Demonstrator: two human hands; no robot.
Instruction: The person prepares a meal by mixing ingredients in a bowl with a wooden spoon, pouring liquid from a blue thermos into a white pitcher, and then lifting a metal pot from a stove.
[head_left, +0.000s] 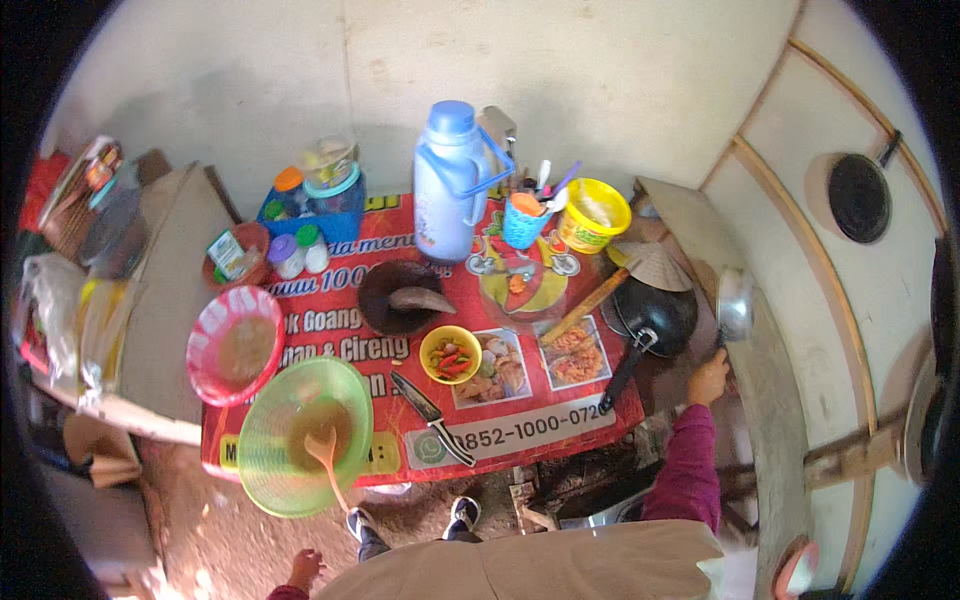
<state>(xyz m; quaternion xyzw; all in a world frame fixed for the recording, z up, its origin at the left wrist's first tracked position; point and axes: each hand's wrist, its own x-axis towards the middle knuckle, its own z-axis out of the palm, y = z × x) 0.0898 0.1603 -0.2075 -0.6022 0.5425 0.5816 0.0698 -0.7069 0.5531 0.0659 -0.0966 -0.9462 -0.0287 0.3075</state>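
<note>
My right hand (708, 380) reaches out at the right, its fingertips just below a small metal pot (735, 304). Whether they touch or grip the pot is hard to make out. Left of that hand, a black wok (651, 315) with a woven cone (660, 268) on it rests on the table. My left hand (305, 568) hangs low at the bottom edge, fingers loosely apart and holding nothing visible. Above it, a green plastic basin (259, 442) holds brownish liquid and a wooden spoon (321, 448). A kitchen knife (431, 416) lies near the table's front edge.
A red printed cloth (390, 300) bearing writing covers the table. On it stand a blue thermos (448, 195), stone mortar (375, 315), yellow bowl of chilies (470, 377), pink basin (196, 352), glass bowl (491, 300), blue basket (341, 231) and yellow tub (592, 238). A pan (859, 199) hangs at right.
</note>
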